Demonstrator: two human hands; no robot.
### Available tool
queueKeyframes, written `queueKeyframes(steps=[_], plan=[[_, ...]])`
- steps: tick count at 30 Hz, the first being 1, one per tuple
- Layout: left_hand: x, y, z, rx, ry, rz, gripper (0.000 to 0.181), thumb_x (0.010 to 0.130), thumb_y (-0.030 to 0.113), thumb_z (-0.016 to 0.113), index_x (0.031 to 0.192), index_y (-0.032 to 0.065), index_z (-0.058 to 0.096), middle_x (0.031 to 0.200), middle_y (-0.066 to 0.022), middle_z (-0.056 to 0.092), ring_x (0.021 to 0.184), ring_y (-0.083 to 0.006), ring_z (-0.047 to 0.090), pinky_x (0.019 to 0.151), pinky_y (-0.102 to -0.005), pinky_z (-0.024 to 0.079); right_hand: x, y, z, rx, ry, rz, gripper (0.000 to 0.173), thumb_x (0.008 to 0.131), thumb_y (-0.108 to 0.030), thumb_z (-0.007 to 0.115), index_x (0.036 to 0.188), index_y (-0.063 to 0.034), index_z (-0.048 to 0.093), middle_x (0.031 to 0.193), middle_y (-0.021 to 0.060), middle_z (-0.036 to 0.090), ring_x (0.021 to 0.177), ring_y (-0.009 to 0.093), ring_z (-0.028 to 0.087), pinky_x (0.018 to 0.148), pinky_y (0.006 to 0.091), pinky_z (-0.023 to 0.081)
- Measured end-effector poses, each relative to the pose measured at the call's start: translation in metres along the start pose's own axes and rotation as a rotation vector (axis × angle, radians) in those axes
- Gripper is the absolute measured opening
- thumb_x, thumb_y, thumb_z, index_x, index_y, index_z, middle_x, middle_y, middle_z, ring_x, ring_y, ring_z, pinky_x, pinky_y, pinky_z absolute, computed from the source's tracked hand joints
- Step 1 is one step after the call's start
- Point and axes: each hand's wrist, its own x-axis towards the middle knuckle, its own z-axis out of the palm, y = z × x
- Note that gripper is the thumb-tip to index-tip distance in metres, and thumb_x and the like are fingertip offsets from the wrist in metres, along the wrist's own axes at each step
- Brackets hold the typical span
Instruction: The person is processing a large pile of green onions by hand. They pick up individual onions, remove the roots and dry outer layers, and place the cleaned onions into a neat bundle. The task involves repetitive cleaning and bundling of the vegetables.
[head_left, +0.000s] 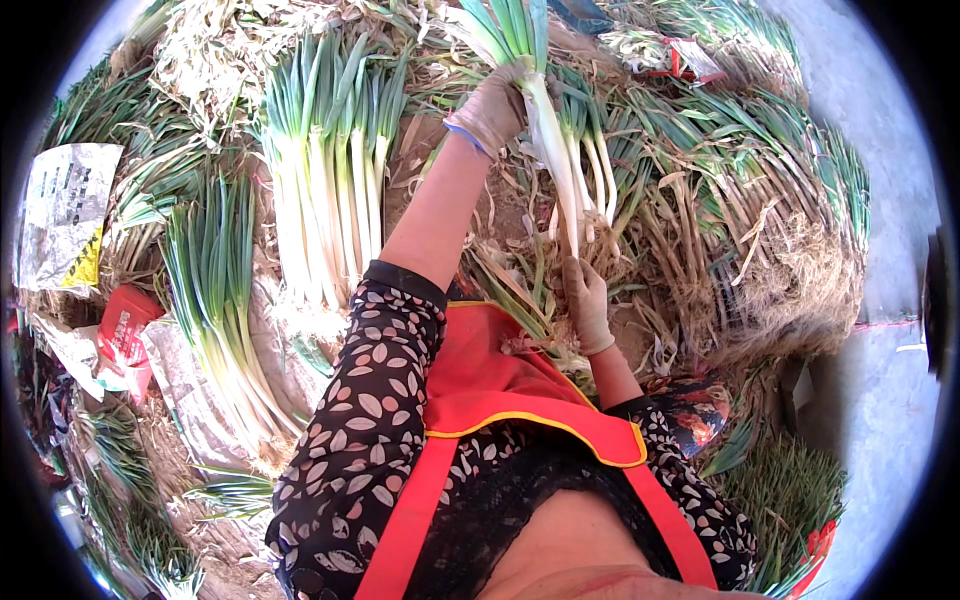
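Observation:
My gloved left hand (495, 109) grips a large green onion (553, 142) where its white shank turns to green leaves. The stalk slants down towards me. At its root end, the fingers of my gloved right hand (589, 307) are closed; whether they pinch the roots or a loose outer leaf cannot be told. Just behind the held stalk lie a few more onions (600, 165) with white shanks and roots showing. To the left of my left forearm rests a wide row of clean onions (330, 180), leaves pointing away from me.
Another clean bunch (225, 315) lies farther left on a pale sheet. Soil-covered onions with dry roots (787, 277) are heaped at right. Dry leaf scraps (210, 52) cover the ground ahead. A printed white sack (67, 217) and a red bag (127, 330) sit at far left.

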Motion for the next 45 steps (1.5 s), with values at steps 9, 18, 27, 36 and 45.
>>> queueKeyframes(steps=[9, 18, 27, 36, 45], plan=[[0.02, -0.002, -0.049, 0.375, 0.374, 0.112, 0.032, 0.085, 0.002, 0.047, 0.116, 0.0019, 0.054, 0.104, -0.0178, 0.063, 0.094, -0.0363, 0.064, 0.086, -0.056, 0.054, 0.002, -0.004, -0.001, -0.005, 0.095, -0.024, 0.047, 0.097, -0.047, 0.057, 0.096, -0.0008, 0.063, 0.07, -0.0028, 0.052, 0.059, 0.006, 0.041, 0.051, 0.024, 0.034], [-0.012, -0.018, 0.016, -0.219, -0.289, -0.291, 0.025, 0.091, 0.029, 0.056, 0.08, 0.0065, 0.053, 0.073, -0.0061, 0.053, 0.062, -0.019, 0.051, 0.056, -0.0329, 0.046, -0.006, -0.017, -0.046, 0.487, -0.568, 0.335, 0.054, 0.093, -0.061, 0.052, 0.09, -0.0079, 0.058, 0.06, -0.0025, 0.047, 0.042, 0.008, 0.04, 0.04, 0.0229, 0.03], [-0.013, -0.084, -0.006, 0.412, -0.339, -0.277, 0.019, 0.091, 0.011, 0.062, 0.104, -0.003, 0.065, 0.099, -0.015, 0.065, 0.088, -0.0255, 0.065, 0.079, -0.0341, 0.055, -0.021, -0.067, -0.025, 0.247, -0.431, 0.087, 0.055, 0.095, -0.06, 0.048, 0.093, -0.0054, 0.059, 0.061, 0.0, 0.05, 0.043, 0.01, 0.042, 0.041, 0.0232, 0.031], [-0.036, -0.172, -0.038, 0.084, -0.236, -0.311, 0.024, 0.091, 0.02, 0.065, 0.106, 0.0015, 0.065, 0.111, -0.0138, 0.064, 0.104, -0.0247, 0.063, 0.092, -0.0376, 0.052, -0.015, -0.159, 0.032, 0.317, -0.227, -0.083, 0.041, 0.097, -0.04, 0.054, 0.096, 0.0003, 0.061, 0.07, 0.0005, 0.052, 0.052, 0.006, 0.042, 0.044, 0.022, 0.032], [-0.009, -0.008, 0.039, 0.036, -0.158, -0.138, 0.038, 0.098, 0.037, 0.055, 0.116, 0.0035, 0.051, 0.1, -0.012, 0.063, 0.094, -0.0264, 0.065, 0.087, -0.0425, 0.055, 0.023, -0.117, 0.037, 0.117, -0.055, -0.096, 0.043, 0.096, -0.049, 0.055, 0.097, -0.006, 0.059, 0.071, -0.0011, 0.053, 0.056, 0.007, 0.047, 0.049, 0.0205, 0.039]])
